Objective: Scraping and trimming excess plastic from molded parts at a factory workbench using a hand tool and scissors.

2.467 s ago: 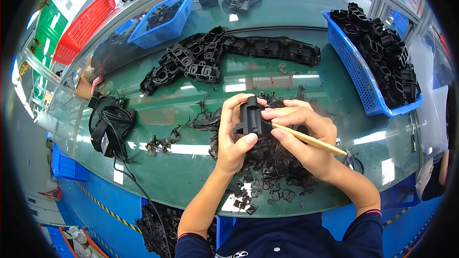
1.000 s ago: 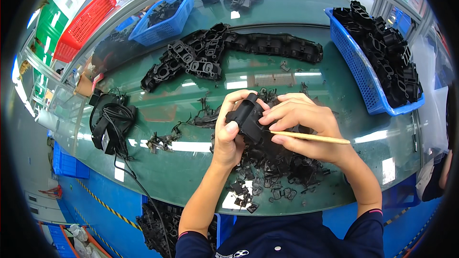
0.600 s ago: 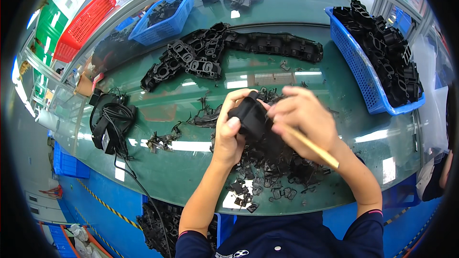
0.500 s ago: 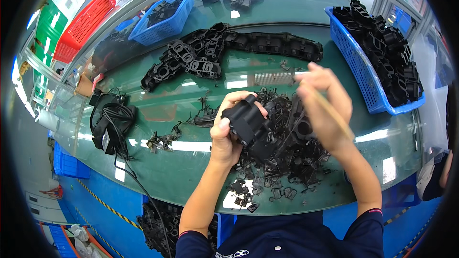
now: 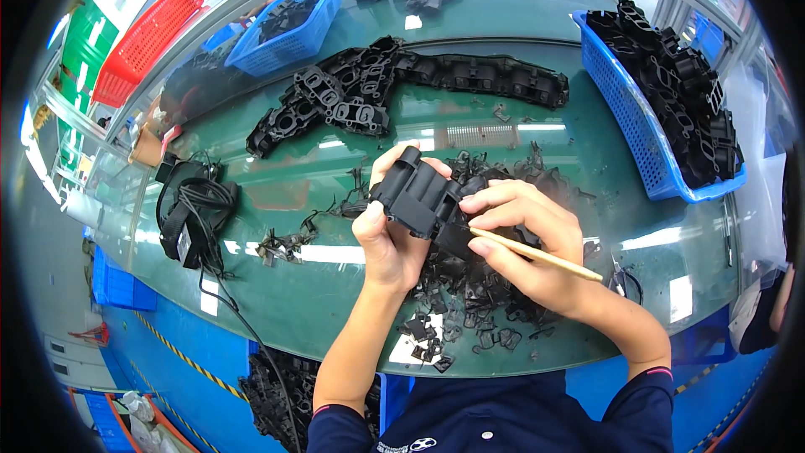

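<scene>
Over the middle of the table, a black moulded plastic part (image 5: 419,201) with rounded tube shapes is gripped in my left hand (image 5: 390,239), fingers behind it and thumb at its near left side. My right hand (image 5: 537,243) pinches a slim pale wooden stick (image 5: 541,257), which slants down to the right across the palm. The stick's tip and my right fingertips are at the part's right side; whether they touch it I cannot make out. Beneath both hands spreads a heap of black plastic scraps (image 5: 470,289), partly hidden by them.
Several black moulded parts (image 5: 360,92) lie across the back of the green table (image 5: 310,285). A blue basket (image 5: 625,109) full of similar parts stands at the right, another blue basket (image 5: 289,42) at the back left. A coiled black cable (image 5: 205,201) sits on the left.
My right hand has come down and left, bringing the stick to the black part. The part has shifted slightly left and up in my left hand and turned a little.
</scene>
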Demonstrator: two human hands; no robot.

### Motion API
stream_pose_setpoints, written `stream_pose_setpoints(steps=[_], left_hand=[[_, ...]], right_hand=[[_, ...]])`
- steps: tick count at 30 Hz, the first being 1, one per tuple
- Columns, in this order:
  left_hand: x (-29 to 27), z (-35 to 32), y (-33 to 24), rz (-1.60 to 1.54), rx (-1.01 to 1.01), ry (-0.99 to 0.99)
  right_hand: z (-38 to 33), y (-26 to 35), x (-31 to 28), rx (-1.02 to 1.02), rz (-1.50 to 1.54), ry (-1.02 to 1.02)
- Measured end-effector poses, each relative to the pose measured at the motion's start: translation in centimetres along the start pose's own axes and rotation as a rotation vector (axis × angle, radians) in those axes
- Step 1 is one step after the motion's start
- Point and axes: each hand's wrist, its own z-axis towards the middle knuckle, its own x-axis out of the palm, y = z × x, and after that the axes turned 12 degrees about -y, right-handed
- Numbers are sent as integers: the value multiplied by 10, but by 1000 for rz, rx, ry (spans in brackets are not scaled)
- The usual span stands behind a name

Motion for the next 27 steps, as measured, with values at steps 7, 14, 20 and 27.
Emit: stream_pose_setpoints(steps=[7, 14, 20, 27], left_hand=[[0, -1, -1, 44, 58, 22], [2, -2, -2, 41, 68, 26], [2, -2, -2, 71, 96, 22], [5, -5, 1, 214, 182, 6]], right_hand=[[-5, -3, 4, -61, -41, -46], [-6, -1, 4, -92, -54, -61], [-7, -2, 5, -125, -77, -66], [-11, -7, 9, -296, -206, -97]])
